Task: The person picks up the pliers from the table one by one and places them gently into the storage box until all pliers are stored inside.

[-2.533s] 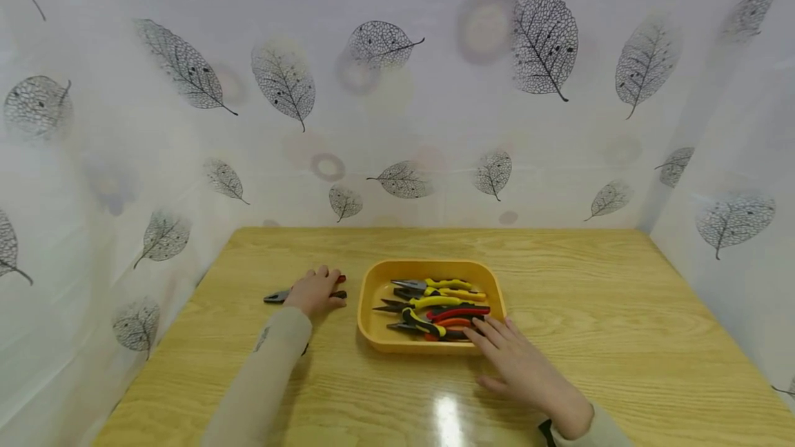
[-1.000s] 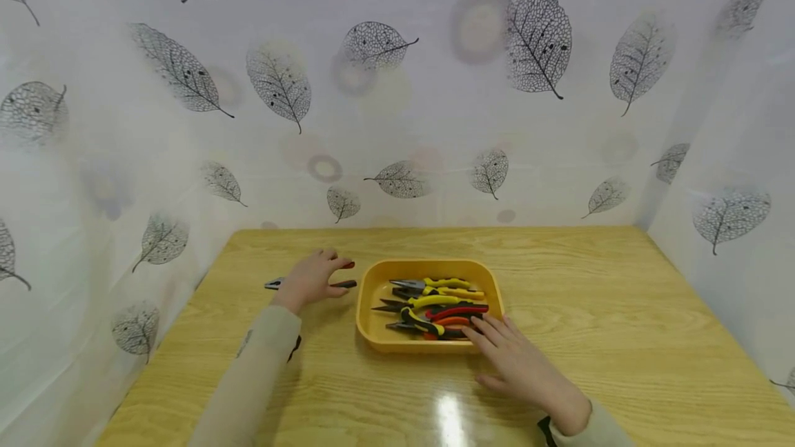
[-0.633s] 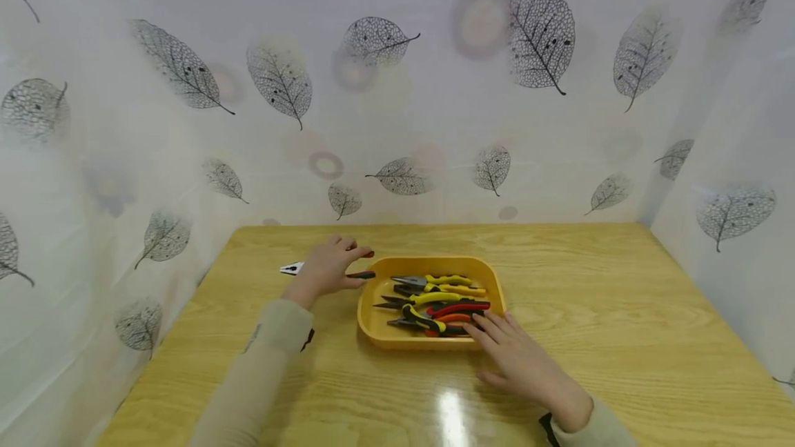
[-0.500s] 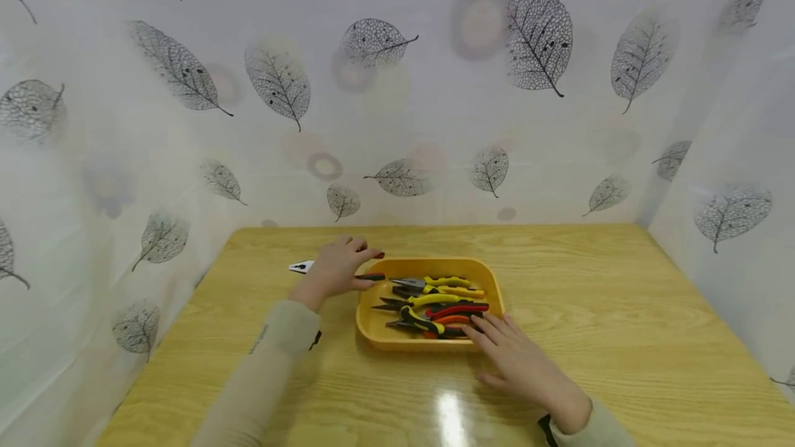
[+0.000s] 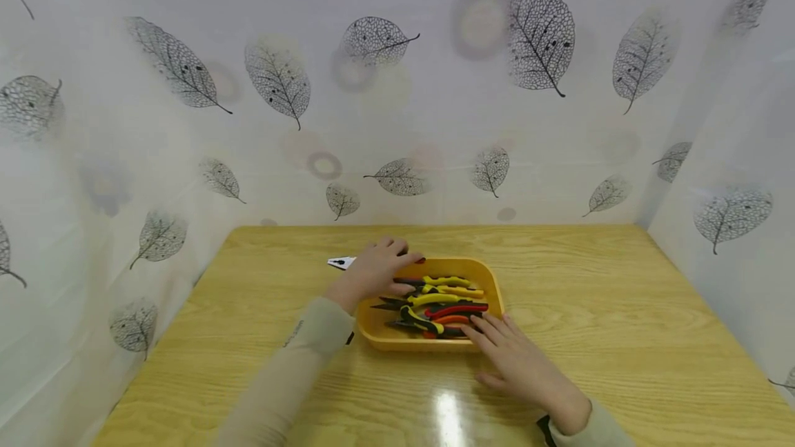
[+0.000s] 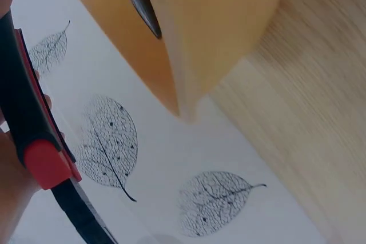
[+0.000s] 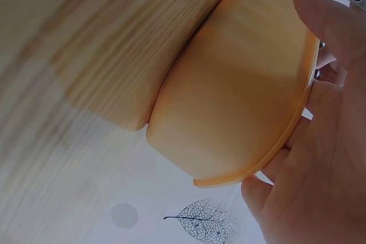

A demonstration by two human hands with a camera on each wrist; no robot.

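Note:
My left hand holds combination pliers with silver jaws and black-and-red handles over the left part of a yellow tray. The jaws point left, past the tray's rim. In the left wrist view the dark handle with its red collar stands apart from the tray wall. My right hand rests on the tray's front right corner, fingers extended over the rim. Its thumb stays off the outer wall in the right wrist view. Inside lie several pliers with yellow and red handles.
The tray sits on a wood-grain table. A pale sheet printed with leaves hangs behind the table and along both sides. Light reflects off the tabletop in front of the tray.
My left hand has lifted the combination pliers from the table left of the tray and carried them right, over the tray's left part. My right hand has stayed at the tray's corner.

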